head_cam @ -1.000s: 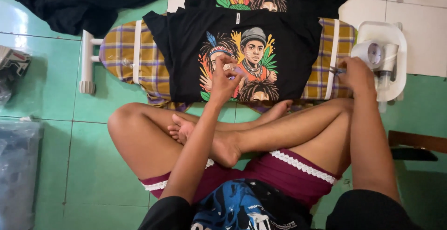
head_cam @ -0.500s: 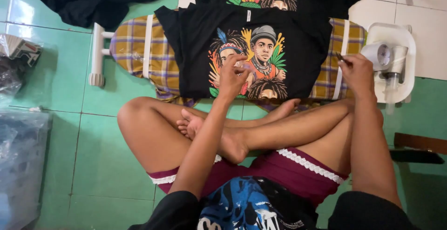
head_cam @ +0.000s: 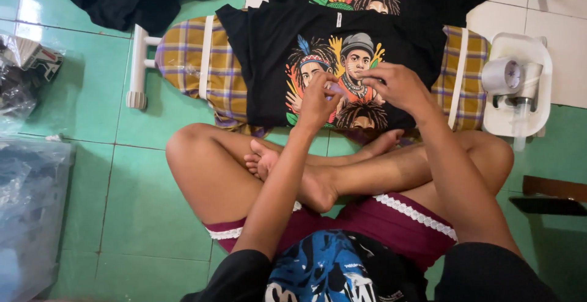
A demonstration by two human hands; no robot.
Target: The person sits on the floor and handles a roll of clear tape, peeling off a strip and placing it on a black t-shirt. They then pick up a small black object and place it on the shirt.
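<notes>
- Where it is spread flat over the plaid ironing board (head_cam: 195, 69) on the green tiled floor (head_cam: 147, 216), the black printed T-shirt (head_cam: 269, 51) is catalogued as soft, light and limp, judged non-fragile.
- Left hand (head_cam: 318, 97): fingers are pinched together over the printed faces; a small pale item appears held, but cannot be identified.
- Right hand (head_cam: 394, 85): fingers are curled down, touching the print beside the left.
- Best taken at hem or shoulders; the print is judged to crease easily.
- White iron stand (head_cam: 520, 88): set at the board's right end.
</notes>
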